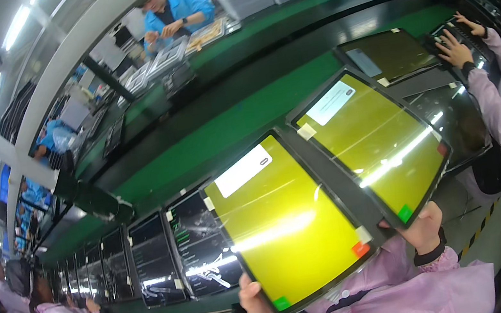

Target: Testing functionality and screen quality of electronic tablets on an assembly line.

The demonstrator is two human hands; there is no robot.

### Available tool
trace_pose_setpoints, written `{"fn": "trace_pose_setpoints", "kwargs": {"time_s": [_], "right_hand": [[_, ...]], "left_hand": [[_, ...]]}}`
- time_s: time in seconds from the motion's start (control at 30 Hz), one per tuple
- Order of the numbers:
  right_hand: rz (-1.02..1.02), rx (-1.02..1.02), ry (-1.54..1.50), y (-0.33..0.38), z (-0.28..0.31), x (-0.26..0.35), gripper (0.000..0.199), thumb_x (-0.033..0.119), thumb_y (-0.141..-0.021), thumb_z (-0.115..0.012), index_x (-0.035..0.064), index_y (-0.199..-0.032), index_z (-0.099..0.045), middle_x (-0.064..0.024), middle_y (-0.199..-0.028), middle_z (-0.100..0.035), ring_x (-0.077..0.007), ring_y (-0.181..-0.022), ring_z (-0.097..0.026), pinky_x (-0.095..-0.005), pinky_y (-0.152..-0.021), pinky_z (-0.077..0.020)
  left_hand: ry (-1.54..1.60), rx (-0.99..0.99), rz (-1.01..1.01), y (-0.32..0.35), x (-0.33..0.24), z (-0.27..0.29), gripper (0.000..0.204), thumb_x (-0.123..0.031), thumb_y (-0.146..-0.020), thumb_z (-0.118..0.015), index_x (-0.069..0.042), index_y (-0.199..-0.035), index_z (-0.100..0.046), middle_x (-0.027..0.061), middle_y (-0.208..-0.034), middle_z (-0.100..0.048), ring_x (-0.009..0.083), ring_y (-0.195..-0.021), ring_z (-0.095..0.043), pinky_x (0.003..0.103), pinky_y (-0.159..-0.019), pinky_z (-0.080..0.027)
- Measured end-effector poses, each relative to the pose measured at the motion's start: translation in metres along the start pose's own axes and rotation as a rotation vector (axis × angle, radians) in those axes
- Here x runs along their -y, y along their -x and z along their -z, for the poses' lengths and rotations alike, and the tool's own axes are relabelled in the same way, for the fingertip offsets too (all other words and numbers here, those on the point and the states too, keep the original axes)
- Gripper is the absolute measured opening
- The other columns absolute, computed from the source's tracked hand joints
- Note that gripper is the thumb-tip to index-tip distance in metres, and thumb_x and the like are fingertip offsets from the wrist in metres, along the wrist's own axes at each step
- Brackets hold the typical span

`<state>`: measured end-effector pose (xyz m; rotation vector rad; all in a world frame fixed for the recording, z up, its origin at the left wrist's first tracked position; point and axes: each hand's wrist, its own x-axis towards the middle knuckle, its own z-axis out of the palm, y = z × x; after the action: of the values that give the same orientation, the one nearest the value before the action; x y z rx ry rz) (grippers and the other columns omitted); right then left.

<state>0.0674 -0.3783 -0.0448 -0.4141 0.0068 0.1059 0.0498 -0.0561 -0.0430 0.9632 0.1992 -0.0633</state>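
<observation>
Pinching the left yellow-lit tablet [285,216] near its lower-left corner with your left hand [255,303] and the right yellow-lit tablet [375,138] at its lower edge with your right hand [424,233], both before you, you should press only the rims.

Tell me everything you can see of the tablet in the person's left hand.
The tablet is a dark-bordered rectangle with a lit yellow screen and a white pop-up box near its top edge. Pale tape tabs stick at upper left and lower right; a green square and an orange-red square mark the lower corners. Clear film seems to cover it, and glare streaks across. It is slanted, left of another yellow-screened tablet; the left hand grips its lower-left edge.
</observation>
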Motion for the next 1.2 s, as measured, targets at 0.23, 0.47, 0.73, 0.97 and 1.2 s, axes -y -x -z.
{"fn": "trace_pose_setpoints", "kwargs": {"time_s": [0.23,0.47,0.73,0.97,1.2], "right_hand": [[-0.226,0.061,-0.129,0.006,0.019,-0.041,0.071,-0.007,-0.061,-0.051,-0.0006,-0.131,-0.041,-0.018,-0.122,-0.055,-0.034,-0.115,-0.051,-0.0541,-0.097,-0.0397],[-0.367,0.285,-0.208,0.015,0.058,-0.069,0.05,0.003,-0.083,-0.058,0.0008,-0.131,-0.042,-0.0176,-0.131,-0.049,-0.034,-0.118,-0.05,-0.0677,-0.096,-0.0328],[-1.048,0.656,0.723,-0.026,-0.036,0.022,0.038,0.015,-0.093,-0.053,-0.0041,-0.126,-0.049,-0.0178,-0.128,-0.052,-0.0244,-0.115,-0.054,-0.0354,-0.098,-0.0424],[0.153,0.406,1.371,-0.143,-0.072,-0.007,0.035,0.0,-0.08,-0.041,-0.0004,-0.115,-0.046,-0.0154,-0.11,-0.058,-0.0265,-0.111,-0.053,-0.0334,-0.095,-0.0404],[0.319,0.241,1.844,-0.161,-0.038,-0.019,0.031,0.003,-0.081,-0.043,0.0019,-0.111,-0.048,-0.0177,-0.119,-0.049,-0.0374,-0.129,-0.028,-0.0475,-0.104,-0.0268]], "left_hand": [[0.199,-0.037,0.024,0.006,-0.035,0.121,0.058,-0.026,-0.064,-0.055,0.009,-0.109,-0.052,0.0169,-0.092,-0.063,0.026,-0.077,-0.062,0.033,-0.068,-0.051],[-0.411,-0.114,0.02,0.003,-0.082,0.096,0.058,-0.024,-0.073,-0.056,0.01,-0.119,-0.049,0.0164,-0.104,-0.062,0.0222,-0.089,-0.062,0.03,-0.08,-0.048],[-0.724,-0.29,-0.165,-0.008,-0.126,0.049,0.039,-0.012,-0.089,-0.038,0.007,-0.118,-0.055,0.0183,-0.101,-0.064,0.0211,-0.093,-0.063,0.03,-0.082,-0.05],[-1.622,-0.04,-0.655,-0.067,-0.123,0.007,0.037,0.005,-0.075,-0.048,0.001,-0.112,-0.052,0.0169,-0.108,-0.052,0.0344,-0.107,-0.045,0.04,-0.094,-0.035],[-1.843,0.279,-0.665,-0.116,-0.096,-0.019,0.043,0.005,-0.076,-0.048,-0.001,-0.118,-0.043,0.0155,-0.114,-0.051,0.0325,-0.107,-0.045,0.043,-0.094,-0.031]]}}
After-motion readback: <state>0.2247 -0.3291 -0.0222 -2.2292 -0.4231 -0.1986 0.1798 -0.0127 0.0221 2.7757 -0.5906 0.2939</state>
